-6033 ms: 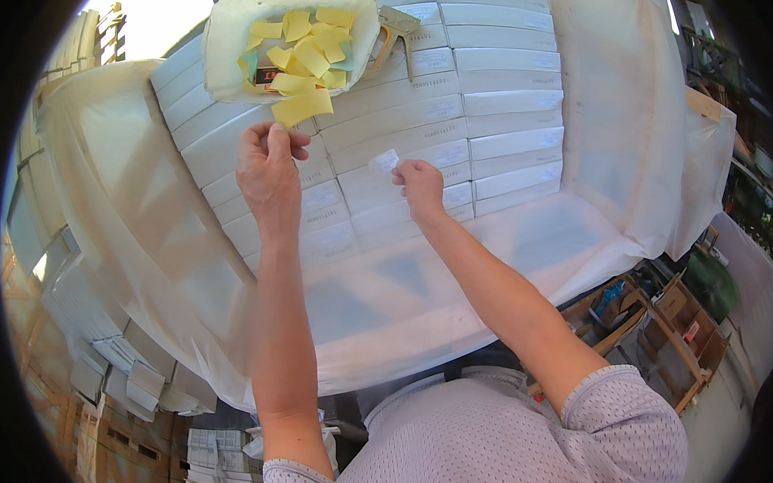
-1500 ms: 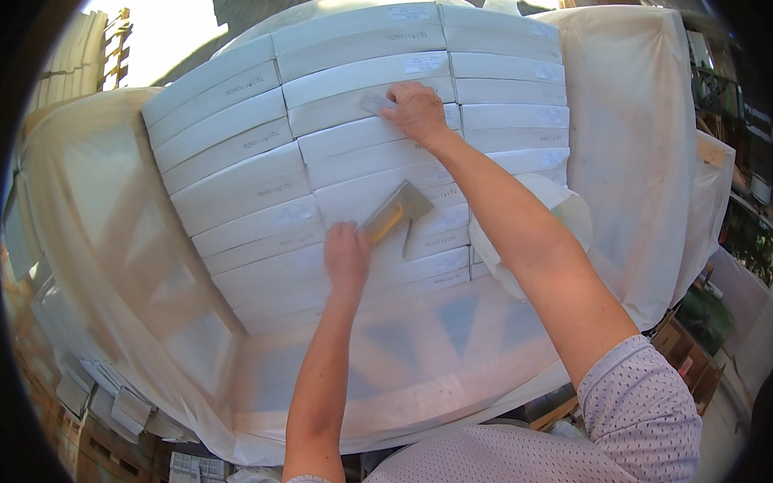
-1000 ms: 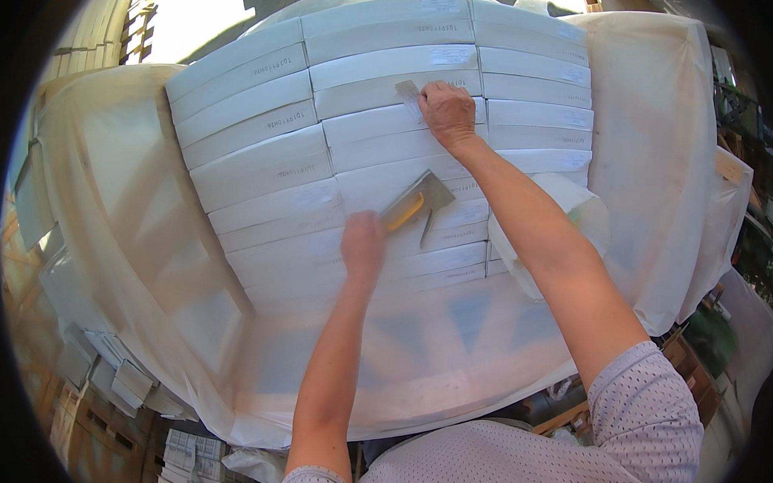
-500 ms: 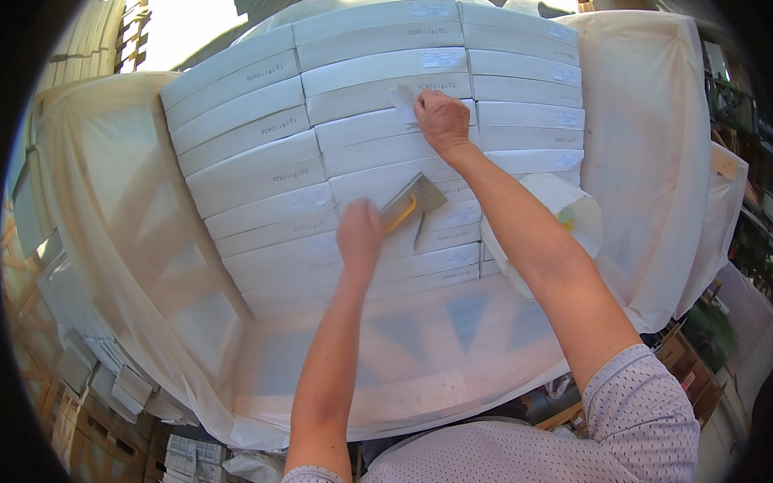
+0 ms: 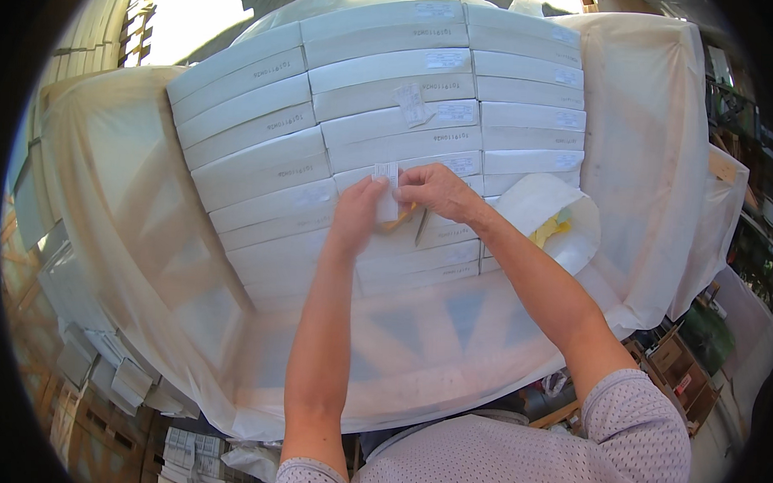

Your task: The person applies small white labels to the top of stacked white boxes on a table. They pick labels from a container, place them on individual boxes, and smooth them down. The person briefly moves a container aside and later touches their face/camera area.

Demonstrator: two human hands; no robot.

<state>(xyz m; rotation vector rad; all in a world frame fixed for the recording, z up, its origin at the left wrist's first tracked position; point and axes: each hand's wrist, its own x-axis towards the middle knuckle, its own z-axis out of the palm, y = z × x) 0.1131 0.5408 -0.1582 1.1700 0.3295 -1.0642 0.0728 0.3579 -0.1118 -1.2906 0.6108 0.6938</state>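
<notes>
Between my two hands is a small white printed label (image 5: 387,195), upright in front of a stack of long white boxes (image 5: 362,75). My left hand (image 5: 355,211) pinches its left side. At its right edge, my right hand (image 5: 439,190) has thumb and finger closed on it. Just behind and below my right fingers show a yellow curved handle (image 5: 402,218) and a thin dark prong (image 5: 422,228) of a tool, the rest of it hidden. A slightly creased loose label (image 5: 414,106) rests against the boxes higher up.
An open white bag (image 5: 587,216) with something yellow inside lies at the right of the boxes. Translucent plastic sheeting (image 5: 140,233) drapes around the stack. Boards (image 5: 83,43) stand at the far left; a wooden crate (image 5: 680,371) sits at lower right.
My right hand has come down and left from the loose label on the upper boxes. The small label is now held between both hands, covering part of the tool.
</notes>
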